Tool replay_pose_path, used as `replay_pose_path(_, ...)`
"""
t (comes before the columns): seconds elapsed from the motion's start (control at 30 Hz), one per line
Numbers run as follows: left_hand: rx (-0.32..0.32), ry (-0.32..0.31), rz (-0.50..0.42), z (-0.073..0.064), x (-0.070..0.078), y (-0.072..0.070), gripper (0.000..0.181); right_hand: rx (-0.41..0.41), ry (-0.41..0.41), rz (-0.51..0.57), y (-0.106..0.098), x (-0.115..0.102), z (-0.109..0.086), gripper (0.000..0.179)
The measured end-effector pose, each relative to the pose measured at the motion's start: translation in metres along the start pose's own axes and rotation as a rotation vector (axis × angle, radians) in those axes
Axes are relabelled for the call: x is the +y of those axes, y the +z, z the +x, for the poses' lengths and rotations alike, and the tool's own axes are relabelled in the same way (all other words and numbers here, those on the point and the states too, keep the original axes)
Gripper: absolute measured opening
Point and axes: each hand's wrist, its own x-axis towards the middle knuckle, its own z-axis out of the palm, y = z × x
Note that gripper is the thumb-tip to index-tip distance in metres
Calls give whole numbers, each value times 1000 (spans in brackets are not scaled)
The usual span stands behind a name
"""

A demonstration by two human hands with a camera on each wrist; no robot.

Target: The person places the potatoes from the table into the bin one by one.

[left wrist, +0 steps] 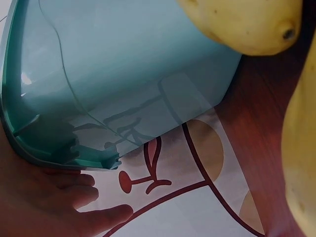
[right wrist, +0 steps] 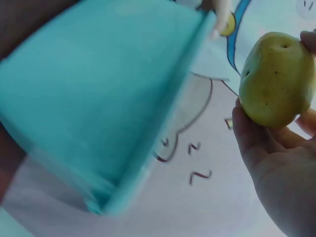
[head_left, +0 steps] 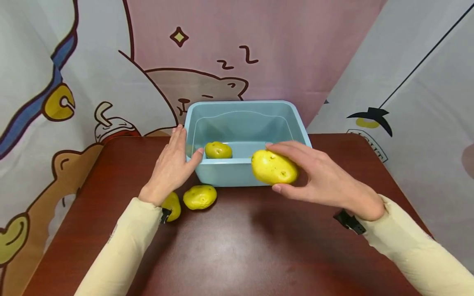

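My right hand grips a yellow potato between thumb and fingers, in front of the bin's front rim in the head view. The right wrist view shows the same potato held clear of the bin. My left hand lies along the left side of the light blue plastic bin, fingers straight and fingertips right at its rim. One potato is inside the bin at the left. On the table, another potato lies before the bin, and one more is partly hidden by my left wrist.
The bin stands at the far edge of a dark reddish-brown table. Behind it hangs a cartoon-printed cloth. Several potatoes are close to my left forearm, two of them large in the left wrist view.
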Motion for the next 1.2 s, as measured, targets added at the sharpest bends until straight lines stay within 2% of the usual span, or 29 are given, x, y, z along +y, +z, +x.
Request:
replay_pose_path(0.23, -4, -12, -2, -3, -2, 0, 91, 23, 29, -25, -32, 0, 25, 76)
replay_pose_path(0.37, 4, -7, -2, -4, -2, 0, 91, 21, 41, -81, -43, 4, 39, 75)
replay_pose_path(0.53, -2, -10, -4, -5, -3, 0, 91, -3, 52, -98, -52, 12, 57, 74)
replay_pose_path(0.87, -1, -12, 3, -5, -4, 1, 91, -29, 5, -105, -60, 28, 95, 70)
replay_pose_path(1.0, 0, -13, 2, -4, -4, 1, 90, -51, 31, -83, -59, 34, 107, 68)
replay_pose_path(1.2, 11, 6, 1, -1, -1, 1, 90, -131, 108, -60, -49, 49, 119, 71)
